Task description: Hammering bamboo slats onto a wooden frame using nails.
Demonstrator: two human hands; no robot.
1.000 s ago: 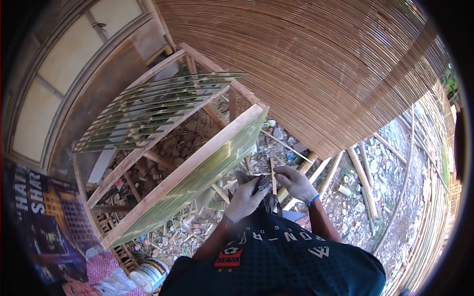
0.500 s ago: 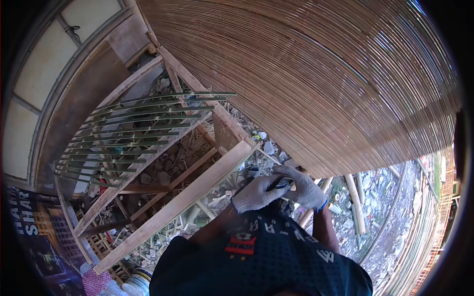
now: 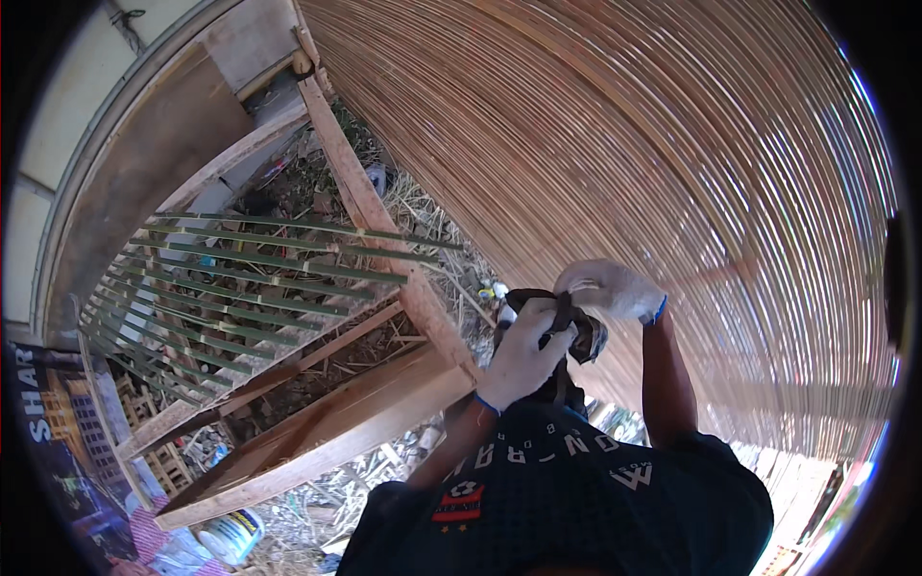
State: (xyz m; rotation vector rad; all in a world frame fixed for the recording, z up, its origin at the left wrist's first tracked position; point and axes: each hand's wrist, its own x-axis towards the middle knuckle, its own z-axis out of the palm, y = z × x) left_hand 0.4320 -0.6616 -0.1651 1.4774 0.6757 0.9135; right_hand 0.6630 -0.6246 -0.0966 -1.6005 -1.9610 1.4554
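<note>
In front of my chest, both gloved hands close on a black, pouch-like thing (image 3: 589, 344) with a dark strap or flap. Its exact kind is hard to make out. My left hand (image 3: 523, 355), in a whitish knit glove, grips it from the left with the fingers bent around its dark material. On the other side my right hand (image 3: 610, 290), gloved the same way with a blue cuff edge, is higher up and pinches the upper dark part. The pouch's lower portion blends into shadow by my dark shirt.
Left of me stands a wooden frame (image 3: 423, 389) with green bamboo slats (image 3: 259, 283) laid across it. A large screen of thin bamboo strips (image 3: 615, 144) fills the right. Rubble and dry straw cover the ground; a white bucket (image 3: 230, 536) sits lower left.
My view has shifted. Both hands have risen, the right one most, and now pull apart around the black pouch-like thing, which shows more than before.
</note>
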